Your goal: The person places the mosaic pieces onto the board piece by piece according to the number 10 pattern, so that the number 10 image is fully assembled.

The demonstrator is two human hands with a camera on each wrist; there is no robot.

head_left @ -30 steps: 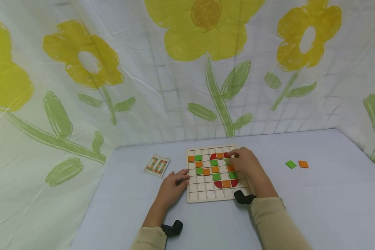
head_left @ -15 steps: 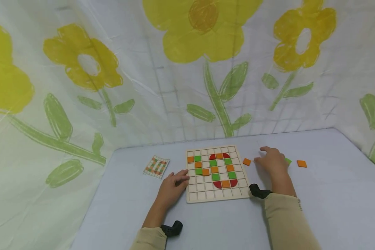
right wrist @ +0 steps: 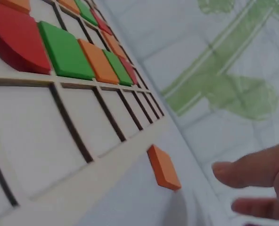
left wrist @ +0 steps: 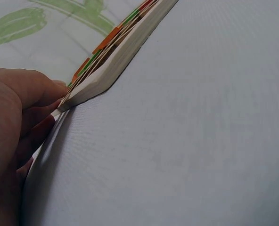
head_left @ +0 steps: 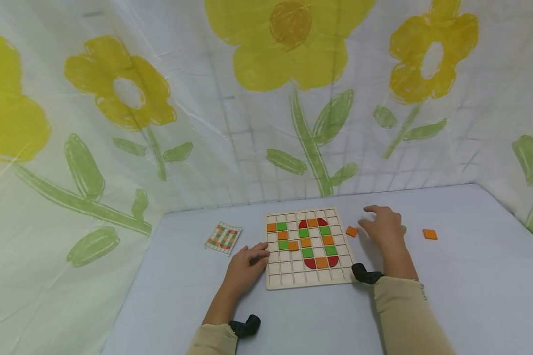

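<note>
The left hand [head_left: 244, 264] rests on the bench [head_left: 448, 296] with its fingers relaxed and nearly straight, fingertips touching the left edge of the wooden grid board [head_left: 308, 281]. The left wrist view confirms contact at the board's corner – no grip, only a steadying touch.

The right hand [head_left: 384, 228] sits to the right of the board, fingers loosely spread and holding nothing. A loose orange tile [head_left: 351, 230] lies flat on the bench just beside the board's right edge, close to the fingertips [right wrist: 238, 172] but apart from them. A green tile is mostly hidden behind the right hand. A second orange tile [head_left: 430, 234] lies farther right, well apart. A pattern card [head_left: 223, 237] lies left of the board.

The board carries green, orange and red pieces; one orange piece [head_left: 293, 245] sits skewed across its cell lines rather than seated.

Risks, as judged from this layout:
- The thin flat tile offers little edge to pinch – it may slide on the cloth instead of lifting.
- A sideways push on the board could shift the unseated piece.
- The light left-hand touch may not hold the board if it is bumped.
</note>
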